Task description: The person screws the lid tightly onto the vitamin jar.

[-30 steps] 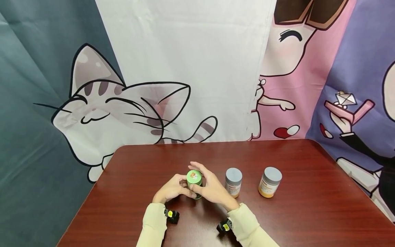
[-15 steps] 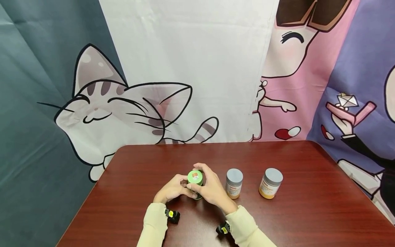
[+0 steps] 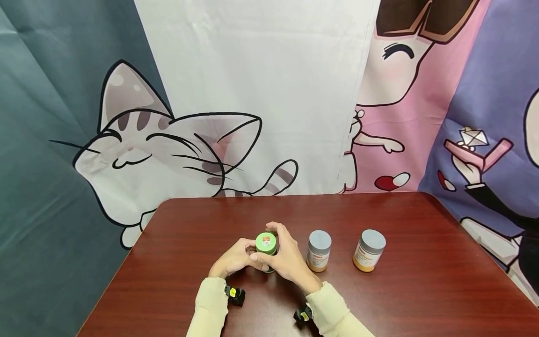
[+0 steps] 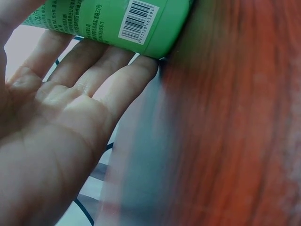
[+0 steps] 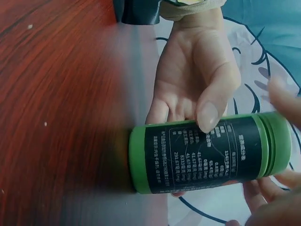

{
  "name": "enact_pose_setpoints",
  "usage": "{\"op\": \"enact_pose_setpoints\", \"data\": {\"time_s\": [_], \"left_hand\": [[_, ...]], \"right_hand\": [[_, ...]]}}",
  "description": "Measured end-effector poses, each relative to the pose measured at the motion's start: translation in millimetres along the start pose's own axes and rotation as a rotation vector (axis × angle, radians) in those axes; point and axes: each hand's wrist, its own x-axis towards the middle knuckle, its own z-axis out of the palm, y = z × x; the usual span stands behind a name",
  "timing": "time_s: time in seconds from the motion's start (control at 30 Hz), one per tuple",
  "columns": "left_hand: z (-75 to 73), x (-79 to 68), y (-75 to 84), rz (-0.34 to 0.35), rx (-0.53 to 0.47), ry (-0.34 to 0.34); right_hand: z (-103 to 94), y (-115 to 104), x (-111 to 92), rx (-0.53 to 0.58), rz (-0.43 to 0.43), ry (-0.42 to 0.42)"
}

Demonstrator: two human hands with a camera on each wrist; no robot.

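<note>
A green supplement bottle point(image 3: 266, 249) with a bright green screw lid point(image 3: 266, 241) stands upright on the table between both hands. My left hand point(image 3: 233, 257) grips its body, and in the right wrist view the left thumb point(image 5: 208, 116) presses on the dark printed label point(image 5: 207, 155). A barcode point(image 4: 139, 22) shows on the green side in the left wrist view. My right hand point(image 3: 288, 256) is bent round the lid, its thumb across the near side and its fingers at the far side. Blurred fingertips point(image 5: 284, 101) of that hand appear by the ridged lid.
Two grey-lidded jars with white labels and orange bottoms, a nearer jar point(image 3: 318, 251) and a farther jar point(image 3: 369, 250), stand to the right of the hands. The reddish-brown table point(image 3: 177, 262) ends at a cartoon-printed cloth point(image 3: 269, 93) behind.
My right thumb has slid left across the lid and the right wrist has shifted slightly left. The lid's sticker looks turned a little. The left hand keeps its hold on the bottle.
</note>
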Motion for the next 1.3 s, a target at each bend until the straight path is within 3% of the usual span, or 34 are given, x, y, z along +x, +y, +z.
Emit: {"op": "enact_pose_setpoints", "data": {"time_s": [0.13,0.4,0.57,0.83,1.2,1.3], "left_hand": [[0.2,-0.3,-2.3,0.004,0.021,0.0],[1.5,-0.2,-2.6,-0.03,-0.053,-0.021],[1.1,-0.8,-1.3,-0.029,-0.075,-0.032],[1.8,0.7,1.4,-0.037,-0.111,-0.043],[2.3,1.1,2.0,-0.054,-0.114,-0.029],[2.0,1.1,1.7,-0.049,-0.101,-0.021]], "right_hand": [[-3.9,1.3,-0.6,0.081,0.004,-0.087],[-8.9,6.6,1.7,0.196,-0.032,-0.208],[-14.9,-5.2,1.6,0.273,-0.013,-0.257],[-27.7,-27.0,0.9,0.271,-0.004,-0.257],[-25.4,-27.7,1.1,0.226,0.014,-0.205],[-19.0,-18.0,2.1,0.183,-0.003,-0.173]]}}
